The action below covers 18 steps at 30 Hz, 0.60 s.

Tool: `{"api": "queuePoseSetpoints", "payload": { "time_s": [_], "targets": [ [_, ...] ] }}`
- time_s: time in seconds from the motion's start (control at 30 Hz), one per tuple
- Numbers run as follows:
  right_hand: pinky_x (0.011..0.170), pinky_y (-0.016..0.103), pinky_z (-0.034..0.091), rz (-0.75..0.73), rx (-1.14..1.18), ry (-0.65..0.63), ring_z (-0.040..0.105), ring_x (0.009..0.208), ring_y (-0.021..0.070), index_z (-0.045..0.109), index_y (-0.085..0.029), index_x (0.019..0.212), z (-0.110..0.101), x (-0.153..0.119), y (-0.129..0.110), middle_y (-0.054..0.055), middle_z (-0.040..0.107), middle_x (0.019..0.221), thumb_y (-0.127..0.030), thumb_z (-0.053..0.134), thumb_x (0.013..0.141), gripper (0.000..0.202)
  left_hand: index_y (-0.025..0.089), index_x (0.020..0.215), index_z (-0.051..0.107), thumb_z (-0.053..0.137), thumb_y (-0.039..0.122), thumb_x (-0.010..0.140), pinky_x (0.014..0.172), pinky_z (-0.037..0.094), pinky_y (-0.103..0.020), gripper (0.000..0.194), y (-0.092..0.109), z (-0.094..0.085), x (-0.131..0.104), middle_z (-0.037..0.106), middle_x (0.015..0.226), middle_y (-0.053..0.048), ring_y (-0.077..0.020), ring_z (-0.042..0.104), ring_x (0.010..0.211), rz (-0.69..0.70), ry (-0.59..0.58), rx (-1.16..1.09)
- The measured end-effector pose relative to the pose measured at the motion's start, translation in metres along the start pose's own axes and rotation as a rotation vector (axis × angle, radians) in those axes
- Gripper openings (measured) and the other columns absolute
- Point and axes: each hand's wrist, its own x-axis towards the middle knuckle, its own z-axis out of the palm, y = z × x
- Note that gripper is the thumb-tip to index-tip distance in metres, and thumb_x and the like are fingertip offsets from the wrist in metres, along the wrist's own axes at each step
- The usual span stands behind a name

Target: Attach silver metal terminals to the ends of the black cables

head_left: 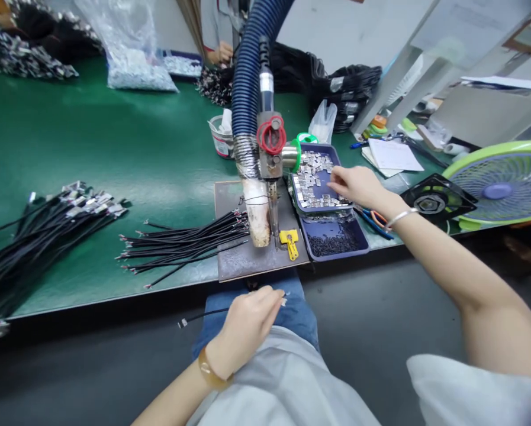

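My left hand [251, 313] is closed over my lap around a thin black cable [209, 313]. A small metal plug shows at the cable's left end, and a pale tip shows past my fingertips. My right hand [358, 184] reaches over a blue tray [324, 182] of small metal connector shells [307, 171]. Its thumb and fingers are pressed together; whatever may be between them is hidden. Left of that tray, a soldering iron [273, 207] points down over a brown board [243, 260], beside a yellow clip [290, 244]. Black cables [180, 239] with stripped ends lie partly on the board.
A second tray [336, 255] holds small black pieces. Above the board hangs a ribbed hose [246, 77]. Finished-looking cables [47, 236] are heaped at left. Pliers [376, 223], a small black fan [438, 198] and a green fan [505, 183] stand right. Another person's hand [221, 53] is behind.
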Motion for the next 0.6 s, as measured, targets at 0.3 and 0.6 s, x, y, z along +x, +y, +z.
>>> {"api": "queuePoseSetpoints", "payload": {
  "time_s": [0.3, 0.6],
  "targets": [
    [0.068, 0.025, 0.044, -0.11, 0.506, -0.036, 0.058, 0.069, 0.012, 0.06, -0.018, 0.069, 0.013, 0.045, -0.016, 0.0, 0.069, 0.076, -0.021, 0.07, 0.078, 0.014, 0.016, 0.086, 0.075, 0.053, 0.025, 0.098, 0.061, 0.043, -0.022, 0.027, 0.008, 0.011, -0.009, 0.069, 0.067, -0.003, -0.013, 0.059, 0.059, -0.187, -0.342, -0.455],
    [0.061, 0.024, 0.041, -0.015, 0.513, -0.098, 0.054, 0.057, 0.0101, 0.056, -0.018, 0.056, 0.018, 0.047, -0.017, -0.005, 0.06, 0.056, -0.013, 0.07, 0.067, 0.019, 0.009, 0.087, 0.074, 0.07, 0.058, 0.084, 0.049, 0.025, -0.021, 0.049, 0.001, 0.017, -0.007, 0.045, 0.055, 0.003, -0.0071, 0.03, 0.052, -0.534, -0.21, -1.021]
  ]
}}
